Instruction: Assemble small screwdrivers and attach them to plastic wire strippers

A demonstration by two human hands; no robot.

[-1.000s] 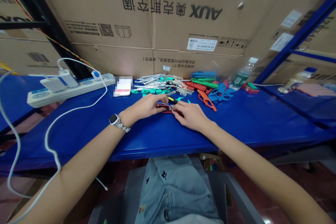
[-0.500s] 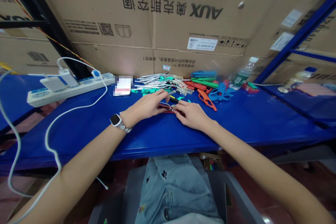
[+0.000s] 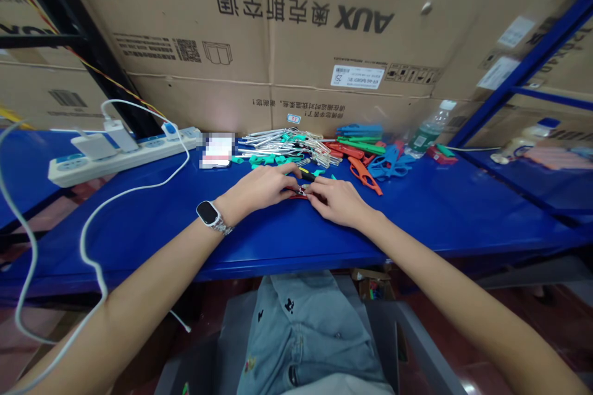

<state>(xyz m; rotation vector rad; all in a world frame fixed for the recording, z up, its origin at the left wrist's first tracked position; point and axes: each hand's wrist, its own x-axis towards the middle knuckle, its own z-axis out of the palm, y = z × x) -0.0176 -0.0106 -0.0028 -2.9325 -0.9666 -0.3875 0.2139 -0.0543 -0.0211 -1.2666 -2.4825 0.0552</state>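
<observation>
My left hand (image 3: 266,190) is closed, its thumb and fingertips pinching the left end of a small red plastic piece (image 3: 299,196). My right hand (image 3: 340,200) is closed on the right end of the same piece. Something small, pale and metallic shows in the gap between the fingertips, too small to make out. Just behind the fingers lies a black tool handle with a yellow band (image 3: 306,174). Beyond it, a pile of thin metal rods (image 3: 273,143) is mixed with teal plastic parts (image 3: 262,161).
Red plastic parts (image 3: 365,175) and blue plastic parts (image 3: 391,163) lie right of the pile, near a bottle (image 3: 428,133). On the left are a phone (image 3: 217,151) and a power strip (image 3: 83,170) with a white cable. Cardboard boxes (image 3: 296,43) wall the back of the blue table (image 3: 259,247).
My left fingers have moved slightly right along the red plastic piece, nearer my right fingertips, and the raised index finger has come down. My right hand is almost unmoved.
</observation>
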